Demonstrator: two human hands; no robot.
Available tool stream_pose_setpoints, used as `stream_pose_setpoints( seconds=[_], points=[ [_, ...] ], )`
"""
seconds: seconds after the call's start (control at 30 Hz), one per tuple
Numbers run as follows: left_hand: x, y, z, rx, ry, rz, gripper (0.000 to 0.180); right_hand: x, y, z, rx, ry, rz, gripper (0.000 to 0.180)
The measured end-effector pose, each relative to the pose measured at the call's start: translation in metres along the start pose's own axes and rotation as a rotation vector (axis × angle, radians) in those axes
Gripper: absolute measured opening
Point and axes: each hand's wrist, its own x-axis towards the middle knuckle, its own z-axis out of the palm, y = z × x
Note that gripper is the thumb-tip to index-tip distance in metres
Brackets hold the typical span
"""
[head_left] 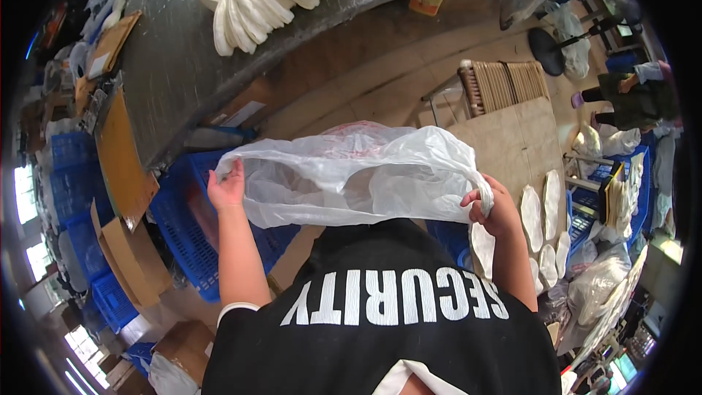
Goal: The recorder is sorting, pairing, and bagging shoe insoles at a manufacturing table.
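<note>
A translucent white plastic bag stretches sideways in front of my chest, its mouth spread wide towards me. My left hand grips the rim at the bag's left end, fingers partly behind the film. At the opposite end my right hand is closed round the bunched rim, fingers curled. Faint red marks show through the bag's far side. Nothing can be made out inside it.
Rows of white insole-shaped pads lie on a dark film-covered table ahead. To the right, more pads rest on a tan board. Blue crates stand at left. A person is at far right.
</note>
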Motion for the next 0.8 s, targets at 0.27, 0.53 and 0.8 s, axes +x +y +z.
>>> stream_pose_setpoints(
  seconds=[0.27, 0.53, 0.8],
  points=[
    [0.009, -0.012, 0.016, -0.11, -0.138, 0.203, 0.055, 0.027, -0.032, 0.051, 0.004, -0.549, -0.362, 0.045],
    [0.031, -0.029, 0.11, 1.004, -0.171, 0.397, 0.033, 0.076, -0.063, 0.15, -0.297, -0.496, -0.329, 0.038],
    [0.137, -0.094, 0.34, 1.714, -0.15, 0.553, 0.079, 0.124, -0.087, 0.222, -0.356, -0.46, -0.288, 0.044]
  ],
)
